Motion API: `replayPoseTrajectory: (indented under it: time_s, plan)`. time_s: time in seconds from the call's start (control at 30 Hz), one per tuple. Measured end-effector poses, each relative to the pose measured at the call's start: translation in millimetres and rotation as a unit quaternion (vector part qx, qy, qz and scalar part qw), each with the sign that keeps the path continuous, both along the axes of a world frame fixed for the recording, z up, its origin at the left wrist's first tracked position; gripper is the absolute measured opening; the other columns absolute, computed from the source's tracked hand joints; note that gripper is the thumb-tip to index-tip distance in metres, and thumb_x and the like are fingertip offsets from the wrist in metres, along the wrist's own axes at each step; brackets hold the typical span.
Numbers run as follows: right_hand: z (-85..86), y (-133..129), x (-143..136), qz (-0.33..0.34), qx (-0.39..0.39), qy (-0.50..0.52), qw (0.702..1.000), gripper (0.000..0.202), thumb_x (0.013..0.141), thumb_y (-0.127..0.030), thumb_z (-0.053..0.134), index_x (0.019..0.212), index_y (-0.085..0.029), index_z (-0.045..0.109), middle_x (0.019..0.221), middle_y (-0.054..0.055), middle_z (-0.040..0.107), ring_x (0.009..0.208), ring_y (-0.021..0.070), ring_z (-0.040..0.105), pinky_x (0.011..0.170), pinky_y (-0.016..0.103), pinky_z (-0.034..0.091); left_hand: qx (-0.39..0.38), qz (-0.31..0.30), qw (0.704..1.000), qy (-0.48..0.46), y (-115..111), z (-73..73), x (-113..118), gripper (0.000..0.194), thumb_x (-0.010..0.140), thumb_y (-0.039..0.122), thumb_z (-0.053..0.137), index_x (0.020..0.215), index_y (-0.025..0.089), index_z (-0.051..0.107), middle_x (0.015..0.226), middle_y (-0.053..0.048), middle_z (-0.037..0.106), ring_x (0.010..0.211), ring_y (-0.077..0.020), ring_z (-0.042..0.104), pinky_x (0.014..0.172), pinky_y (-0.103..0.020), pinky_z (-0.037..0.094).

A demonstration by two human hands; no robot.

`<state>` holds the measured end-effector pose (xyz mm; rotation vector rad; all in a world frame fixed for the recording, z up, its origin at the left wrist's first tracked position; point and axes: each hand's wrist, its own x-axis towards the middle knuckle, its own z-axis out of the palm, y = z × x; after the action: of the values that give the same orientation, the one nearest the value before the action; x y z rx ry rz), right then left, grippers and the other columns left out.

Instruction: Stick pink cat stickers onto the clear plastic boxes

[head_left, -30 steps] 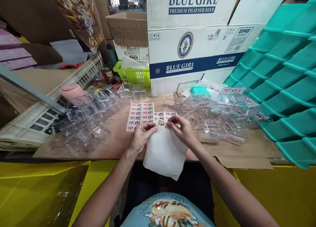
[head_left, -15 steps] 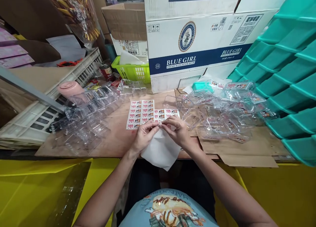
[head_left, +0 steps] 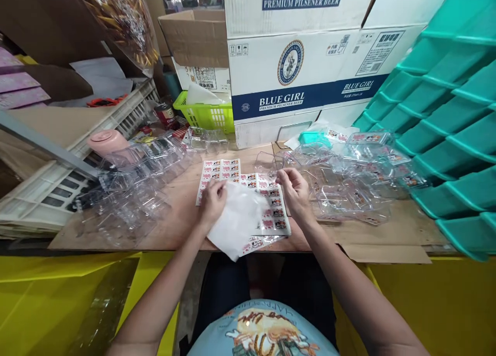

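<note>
My left hand [head_left: 213, 202] is closed on the upper left corner of a white paper sheet [head_left: 237, 219], which is partly smeared by motion and hangs over the table's front edge. To the right of the paper, my right hand [head_left: 296, 195] is raised with thumb and fingertips pinched together. What that pinch holds, if anything, I cannot make out. Under the paper and between my hands lie sheets of printed stickers [head_left: 276, 211] with pink lettering and small cartoon figures. Another sticker sheet [head_left: 231, 168] shows behind my left hand, partly covered by it.
Clear plastic boxes [head_left: 132, 190] are heaped at left, and more clear boxes [head_left: 352, 190], some with stickers, at right. Beer cartons [head_left: 287, 103] stand behind, beside a lime basket [head_left: 201, 115]. Stacked turquoise trays [head_left: 449, 154] line the right edge; a pink container [head_left: 107, 140] stands left.
My hands have parted: the left has moved left with the white paper, the right slightly right. More of the sticker sheets is uncovered between them.
</note>
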<state>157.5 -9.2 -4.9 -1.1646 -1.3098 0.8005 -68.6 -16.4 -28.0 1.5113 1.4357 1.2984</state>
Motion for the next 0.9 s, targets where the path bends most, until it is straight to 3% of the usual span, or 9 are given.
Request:
replayPoseTrajectory:
  time_s: [0.07,0.13,0.2,0.27,0.33,0.5,0.63,0.77,0.9]
  plan:
    - [8.7,0,-2,-0.028,0.043,-0.033,0.998,0.024,0.093,-0.045,0.054,0.087,-0.022,0.054,0.080,0.001,0.054,0.073,0.0147,0.052,0.068,0.027,0.043,0.026,0.025,0.999,0.029,3,7.8,3,0.023,0.080,0.036,0.068,0.093,0.018,0.074,0.106,-0.011,0.063,0.111,-0.0273,0.056,0.097,-0.041,0.045]
    - [14.8,-2,-7,-0.050,0.100,-0.081,0.990,0.022,0.092,-0.044,0.057,0.089,-0.022,0.054,0.082,0.001,0.054,0.077,0.0158,0.052,0.073,0.029,0.044,-0.045,-0.070,0.996,-0.038,-3,17.2,16,0.037,0.087,0.051,0.058,0.085,0.017,0.075,0.097,-0.012,0.066,0.103,-0.0272,0.060,0.093,-0.042,0.047]
    - [16.5,-5,-11,-0.051,0.147,-0.121,0.980,0.021,0.090,-0.043,0.060,0.091,-0.023,0.054,0.083,0.002,0.054,0.078,0.0171,0.053,0.077,0.032,0.044,-0.182,-0.217,0.941,-0.183,-13,25.1,33,0.059,0.089,0.065,0.045,0.080,0.015,0.074,0.087,-0.013,0.069,0.091,-0.0262,0.064,0.085,-0.042,0.051]
    - [14.0,-8,-10,-0.022,0.170,-0.148,0.974,0.023,0.086,-0.043,0.066,0.092,-0.024,0.056,0.081,0.002,0.054,0.077,0.0184,0.053,0.078,0.034,0.045,-0.267,-0.272,0.863,-0.331,-20,29.5,47,0.057,0.086,0.066,0.049,0.084,0.015,0.075,0.089,-0.013,0.072,0.088,-0.0245,0.067,0.084,-0.040,0.052]
    - [9.3,-12,-5,0.042,0.148,-0.152,0.976,0.024,0.081,-0.042,0.072,0.087,-0.023,0.059,0.078,0.002,0.056,0.076,0.0188,0.054,0.078,0.036,0.047,-0.250,-0.219,0.843,-0.423,-20,30.7,52,0.039,0.082,0.054,0.065,0.089,0.017,0.074,0.094,-0.009,0.072,0.090,-0.0208,0.067,0.086,-0.037,0.052]
    - [-2.1,-23,-6,0.163,-0.080,0.065,0.981,0.029,0.077,-0.044,0.076,0.093,-0.021,0.070,0.092,0.006,0.069,0.080,0.0189,0.063,0.074,0.035,0.054,-0.100,-0.076,0.887,-0.445,-15,28.0,45,0.026,0.083,0.042,0.068,0.090,0.018,0.074,0.096,-0.005,0.071,0.093,-0.0159,0.064,0.088,-0.031,0.050]
    - [-6.5,-33,-29,0.163,-0.120,0.161,0.966,0.026,0.079,-0.043,0.075,0.093,-0.021,0.073,0.093,0.006,0.072,0.079,0.0190,0.065,0.078,0.038,0.055,-0.043,-0.040,0.931,-0.359,-29,26.8,54,0.027,0.087,0.043,0.062,0.095,0.020,0.075,0.100,-0.007,0.070,0.100,-0.0198,0.063,0.095,-0.036,0.048]
    - [-1.6,-37,-38,0.079,-0.022,0.086,0.993,0.013,0.080,-0.035,0.075,0.078,-0.022,0.072,0.080,0.003,0.065,0.078,0.0188,0.061,0.073,0.034,0.052,0.066,-0.025,0.996,-0.057,-54,25.6,34,0.042,0.087,0.042,0.063,0.125,0.023,0.066,0.112,-0.011,0.061,0.110,-0.0245,0.058,0.101,-0.039,0.045]
    - [9.8,-35,-39,0.066,0.023,0.029,0.997,0.018,0.084,-0.035,0.070,0.098,-0.025,0.071,0.099,0.006,0.064,0.093,0.0215,0.061,0.081,0.036,0.052,0.156,0.146,0.947,0.241,-77,28.1,-38,0.065,0.085,0.037,0.067,0.144,0.022,0.047,0.119,-0.013,0.054,0.115,-0.0278,0.051,0.102,-0.042,0.044]
